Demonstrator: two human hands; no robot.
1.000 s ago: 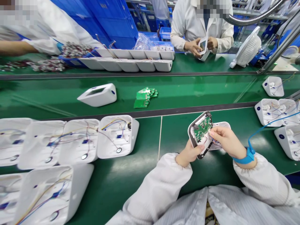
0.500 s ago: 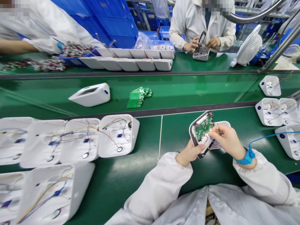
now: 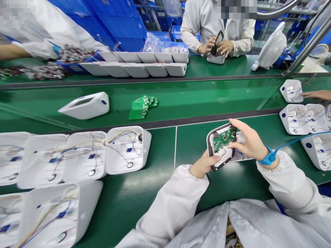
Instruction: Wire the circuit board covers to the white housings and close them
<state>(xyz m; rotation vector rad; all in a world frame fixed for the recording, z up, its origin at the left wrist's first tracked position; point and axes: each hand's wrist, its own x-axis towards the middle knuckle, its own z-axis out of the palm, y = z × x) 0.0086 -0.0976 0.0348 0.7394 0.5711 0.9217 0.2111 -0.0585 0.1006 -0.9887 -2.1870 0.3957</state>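
A white panel with a black rim [image 3: 218, 166] is held up at a tilt, its inner side facing me. On that side a green circuit board [image 3: 223, 139] is mounted, with a white area below it. My left hand [image 3: 202, 165] grips the panel's lower left edge, thumb on the inner face. At the right edge, my right hand [image 3: 249, 139] holds the panel between thumb and fingers, the fingertips at its top corner. Behind and under the panel lies an open white housing [image 3: 242, 157] with wires, partly hidden. A blue strap [image 3: 268, 156] circles my right wrist.
Open white housings [image 3: 126, 151] with wires stand at left; more [image 3: 294, 119] stand at right. Green circuit boards [image 3: 141, 107] and a closed white unit [image 3: 89, 106] lie on the middle strip. A co-worker's hand [image 3: 317, 94] reaches in at right. Another person [image 3: 219, 31] works opposite.
My right hand has shifted from the board's lower part to the panel's right edge and top corner, fingers now spread wider. A co-worker's hand has appeared at right.
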